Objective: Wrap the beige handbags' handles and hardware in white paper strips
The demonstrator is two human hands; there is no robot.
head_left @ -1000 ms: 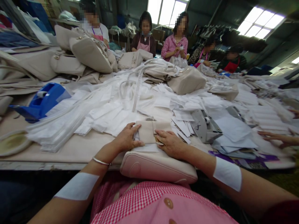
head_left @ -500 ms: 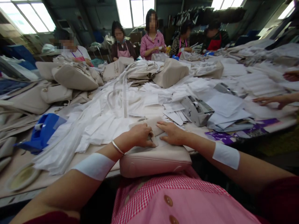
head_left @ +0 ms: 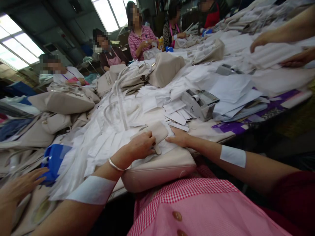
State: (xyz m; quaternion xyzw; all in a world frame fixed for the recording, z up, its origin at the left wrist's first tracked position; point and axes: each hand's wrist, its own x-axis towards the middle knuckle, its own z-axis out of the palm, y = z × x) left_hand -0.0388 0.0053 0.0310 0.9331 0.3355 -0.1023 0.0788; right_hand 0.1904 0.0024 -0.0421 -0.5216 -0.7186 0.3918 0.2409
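A beige handbag (head_left: 159,168) lies on its side at the table edge, against my apron. White tissue paper shows under its flap (head_left: 161,131). My left hand (head_left: 141,144) is closed at the flap, its curled fingers on a small tongue-shaped tab (head_left: 157,150) that sticks out beneath them. Across from it, my right hand (head_left: 179,137) rests on the bag and paper with thumb and fingers apart; its fingertips are partly hidden behind the paper. A silver bangle (head_left: 115,165) circles my left wrist. White patches cover part of both forearms.
Loose white paper sheets (head_left: 103,144) spread over the table ahead. A metal tape dispenser (head_left: 199,104) stands right of centre, a blue one (head_left: 55,160) at left. Beige bags (head_left: 167,68) are piled beyond. Co-workers' hands reach in at left (head_left: 22,186) and right (head_left: 268,41).
The view has tilted and shifted. My left fingers have moved back a little, and more of the tab shows. A co-worker's hand has come in at the left; another person's hands at right have lifted.
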